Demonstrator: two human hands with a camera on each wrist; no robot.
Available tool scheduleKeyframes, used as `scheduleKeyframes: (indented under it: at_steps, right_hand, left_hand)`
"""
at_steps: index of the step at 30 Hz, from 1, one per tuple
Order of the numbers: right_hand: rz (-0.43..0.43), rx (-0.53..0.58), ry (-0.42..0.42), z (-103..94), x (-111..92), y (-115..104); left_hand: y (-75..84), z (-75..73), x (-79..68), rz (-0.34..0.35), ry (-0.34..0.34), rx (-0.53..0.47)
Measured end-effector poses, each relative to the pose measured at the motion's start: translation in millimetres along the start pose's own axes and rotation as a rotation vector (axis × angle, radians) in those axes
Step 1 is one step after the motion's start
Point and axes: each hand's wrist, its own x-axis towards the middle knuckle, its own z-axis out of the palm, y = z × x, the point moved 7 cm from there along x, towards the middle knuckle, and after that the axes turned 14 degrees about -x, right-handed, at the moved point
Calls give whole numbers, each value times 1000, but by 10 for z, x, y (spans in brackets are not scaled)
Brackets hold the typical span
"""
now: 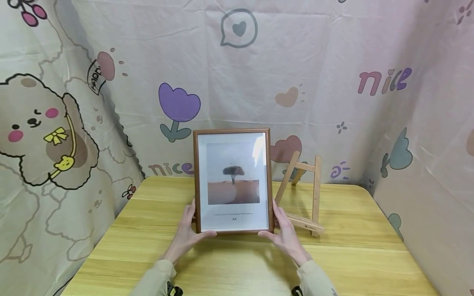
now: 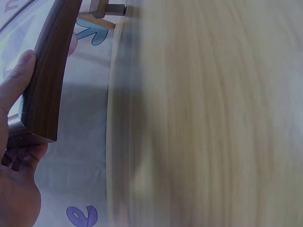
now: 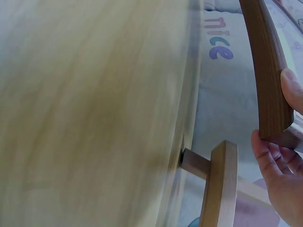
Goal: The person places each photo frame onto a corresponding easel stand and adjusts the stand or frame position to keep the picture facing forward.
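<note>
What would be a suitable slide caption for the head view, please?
Two hands hold a framed tree picture above a wood-grain table, with a wooden easel alongside.

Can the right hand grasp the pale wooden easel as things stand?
Probably not yet: the right hand is near the pale wooden easel, but it grips the brown rectangular picture frame.

A yellow, wood-grained worktop (image 1: 237, 263) carries a wooden easel (image 1: 316, 189), beyond and right of the right hand (image 1: 286, 235).
</note>
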Motion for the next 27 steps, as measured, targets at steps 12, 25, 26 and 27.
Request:
scheduleKeyframes:
  at_steps: [12, 25, 26, 27]
  right_hand:
    - [62, -72, 0, -191, -89, 132]
    - [60, -136, 34, -400, -148, 251]
    - [54, -141, 42, -420, -149, 258]
    - [44, -147, 55, -443, -150, 265]
  left_hand:
    - [114, 202, 58, 65, -1, -2]
    - [213, 410, 144, 58, -45, -93]
    - [220, 426, 150, 57, -46, -95]
    - [226, 442, 158, 57, -48, -100]
